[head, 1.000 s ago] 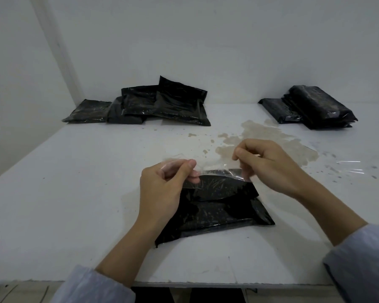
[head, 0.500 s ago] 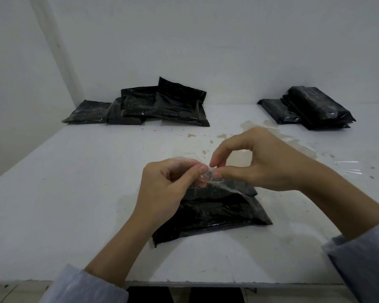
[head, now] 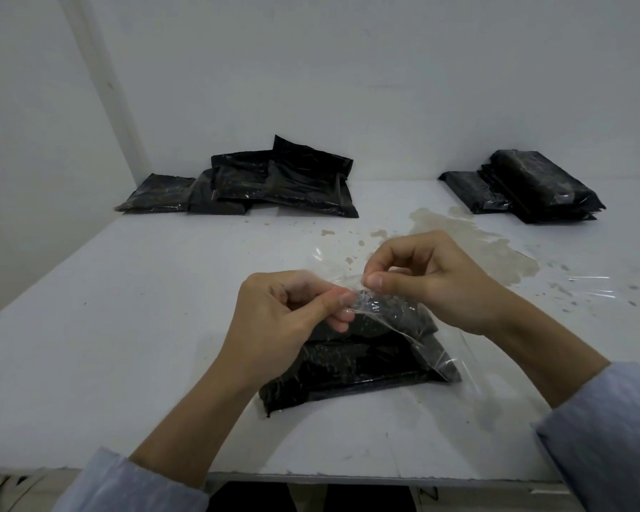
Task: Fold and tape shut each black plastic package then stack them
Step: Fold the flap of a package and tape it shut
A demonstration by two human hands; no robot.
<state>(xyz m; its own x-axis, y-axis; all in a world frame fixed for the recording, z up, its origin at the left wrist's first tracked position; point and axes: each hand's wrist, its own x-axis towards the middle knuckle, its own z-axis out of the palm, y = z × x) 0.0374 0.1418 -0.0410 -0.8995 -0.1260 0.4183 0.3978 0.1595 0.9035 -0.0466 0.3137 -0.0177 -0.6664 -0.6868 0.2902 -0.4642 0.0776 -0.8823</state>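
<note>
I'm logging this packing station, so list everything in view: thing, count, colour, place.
black plastic package: one, black, near centre of the table, under the hands
clear tape strip: one, transparent, pinched by both hands, draped over the package
second clear tape strip: one, transparent, on the table at right
loose packages: several, black, heaped far left by the wall
stacked packages: several, black, far right
table: one, white, with a brownish stain
left hand: pinches the tape
right hand: pinches the tape
sleeves: two, light blue
</note>
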